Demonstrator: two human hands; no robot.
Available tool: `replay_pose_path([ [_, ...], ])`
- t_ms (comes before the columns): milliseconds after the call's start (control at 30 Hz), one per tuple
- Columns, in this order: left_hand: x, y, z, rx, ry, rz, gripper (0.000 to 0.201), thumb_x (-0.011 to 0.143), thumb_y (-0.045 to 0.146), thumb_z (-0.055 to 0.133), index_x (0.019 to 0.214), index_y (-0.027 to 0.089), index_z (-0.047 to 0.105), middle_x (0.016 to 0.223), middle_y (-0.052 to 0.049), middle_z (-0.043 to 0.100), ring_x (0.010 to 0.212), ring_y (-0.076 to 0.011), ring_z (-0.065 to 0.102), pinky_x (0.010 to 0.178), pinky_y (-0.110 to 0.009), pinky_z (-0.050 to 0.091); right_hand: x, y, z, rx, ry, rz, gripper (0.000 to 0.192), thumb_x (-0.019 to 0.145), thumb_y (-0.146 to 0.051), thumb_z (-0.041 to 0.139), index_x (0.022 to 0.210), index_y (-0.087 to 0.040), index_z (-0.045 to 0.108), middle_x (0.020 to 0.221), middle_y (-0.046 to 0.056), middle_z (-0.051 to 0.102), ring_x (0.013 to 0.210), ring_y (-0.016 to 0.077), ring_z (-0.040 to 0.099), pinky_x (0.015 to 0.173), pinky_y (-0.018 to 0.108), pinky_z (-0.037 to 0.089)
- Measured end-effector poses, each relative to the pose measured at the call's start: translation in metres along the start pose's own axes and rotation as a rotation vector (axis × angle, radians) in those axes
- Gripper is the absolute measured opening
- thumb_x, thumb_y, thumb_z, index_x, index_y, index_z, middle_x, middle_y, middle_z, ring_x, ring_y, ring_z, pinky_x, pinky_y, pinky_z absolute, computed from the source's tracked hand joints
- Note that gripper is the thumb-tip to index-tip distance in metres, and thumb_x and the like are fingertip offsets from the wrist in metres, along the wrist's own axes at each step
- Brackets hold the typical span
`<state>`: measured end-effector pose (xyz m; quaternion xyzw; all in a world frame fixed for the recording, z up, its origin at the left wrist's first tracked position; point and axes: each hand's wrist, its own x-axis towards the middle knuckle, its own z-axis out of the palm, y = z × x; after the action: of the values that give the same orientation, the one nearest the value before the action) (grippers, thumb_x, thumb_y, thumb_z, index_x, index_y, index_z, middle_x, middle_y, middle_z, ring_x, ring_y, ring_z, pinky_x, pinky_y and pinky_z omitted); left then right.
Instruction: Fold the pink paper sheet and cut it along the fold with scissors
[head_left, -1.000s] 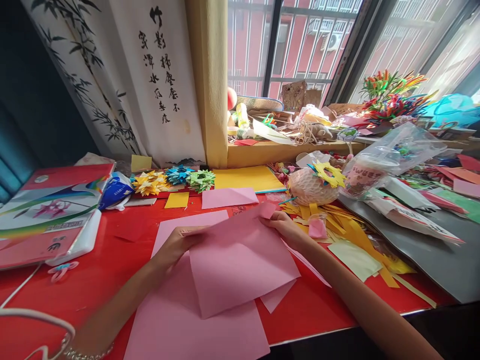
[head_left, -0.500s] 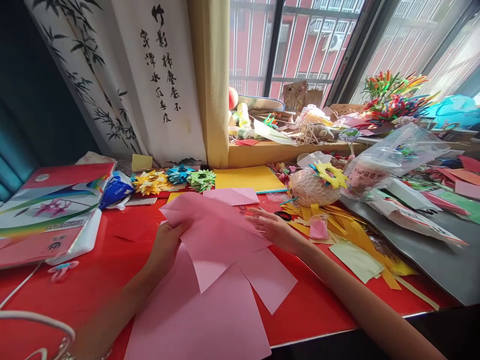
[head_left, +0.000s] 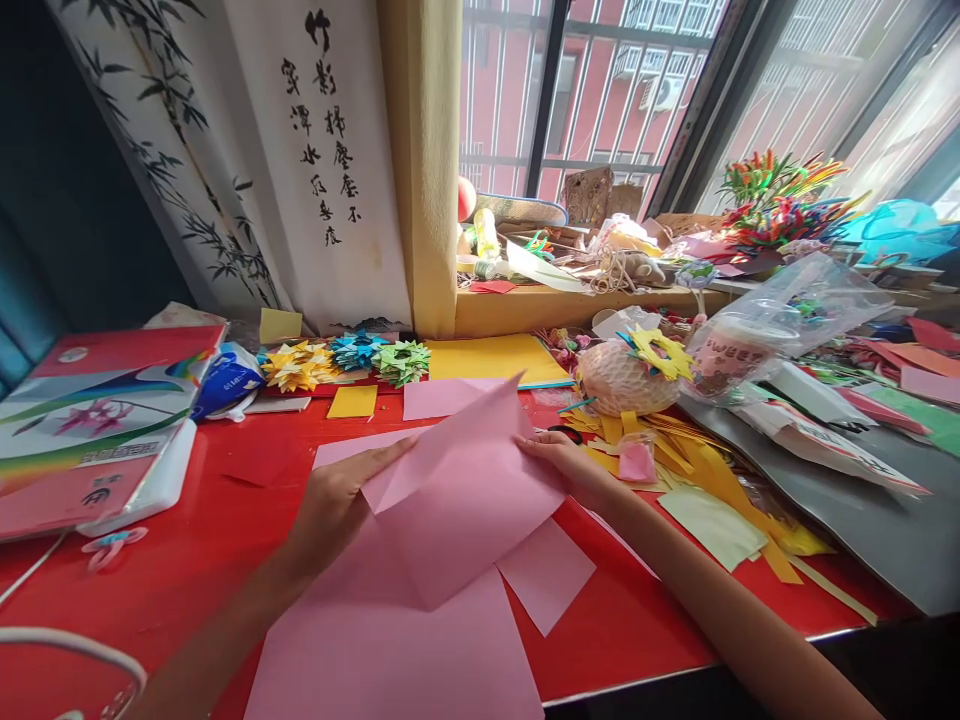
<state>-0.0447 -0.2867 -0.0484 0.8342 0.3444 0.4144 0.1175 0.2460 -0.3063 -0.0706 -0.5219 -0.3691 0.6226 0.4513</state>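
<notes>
Pink square paper sheet (head_left: 465, 500), pinched at opposite edges by left hand (head_left: 330, 505) and right hand (head_left: 566, 465), could crease crooked if either closed grip slips on the loose pink sheets (head_left: 390, 650) beneath.

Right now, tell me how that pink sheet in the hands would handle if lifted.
The pink sheet likely flops: its top corner already bends up between the left hand and right hand. Probably very light, and apt to slide over the pink sheets beneath.

Both forearms are bare to the frame's edge, with no sleeves, and slender fingers (head_left: 390, 458) show.
</notes>
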Motion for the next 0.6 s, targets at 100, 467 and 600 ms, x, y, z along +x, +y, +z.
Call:
replay_pose_path([
  [100, -0.003, -0.003, 0.002, 0.199, -0.013, 0.423, 0.044, 0.082, 0.008, 0.043, 0.121, 0.023, 0.054, 0.124, -0.005, 0.057, 0.111, -0.0191, 0.055, 0.090, -0.031, 0.048, 0.002, -0.002, -0.008, 0.097, 0.017, 0.019, 0.012, 0.068, -0.026, 0.067, 0.072, -0.017, 0.061, 0.071, 0.002, 0.065, 0.060, 0.0123, 0.059, 0.051, 0.020, 0.043],
  [467, -0.002, 0.004, 0.003, 0.184, 0.163, -0.146, 0.025, 0.085, 0.028, 0.045, 0.100, 0.021, 0.064, 0.072, 0.000, 0.067, 0.066, -0.0154, 0.062, 0.056, -0.023, 0.047, -0.004, -0.011, -0.002, 0.451, -0.235, -0.135, 0.045, 0.085, -0.048, 0.043, 0.108, -0.013, 0.060, 0.107, 0.007, 0.064, 0.101, 0.0194, 0.058, 0.087, 0.029, 0.045],
  [600, -0.003, 0.010, 0.010, -0.038, 0.262, -0.601, 0.035, 0.079, 0.046, 0.050, 0.056, 0.020, 0.051, 0.043, 0.005, 0.036, 0.041, -0.0116, 0.039, 0.039, -0.024, 0.030, 0.001, -0.005, 0.002, 0.502, -0.118, -0.251, 0.024, 0.084, -0.029, 0.050, 0.104, -0.019, 0.060, 0.106, 0.002, 0.065, 0.096, 0.0147, 0.060, 0.085, 0.025, 0.046],
])
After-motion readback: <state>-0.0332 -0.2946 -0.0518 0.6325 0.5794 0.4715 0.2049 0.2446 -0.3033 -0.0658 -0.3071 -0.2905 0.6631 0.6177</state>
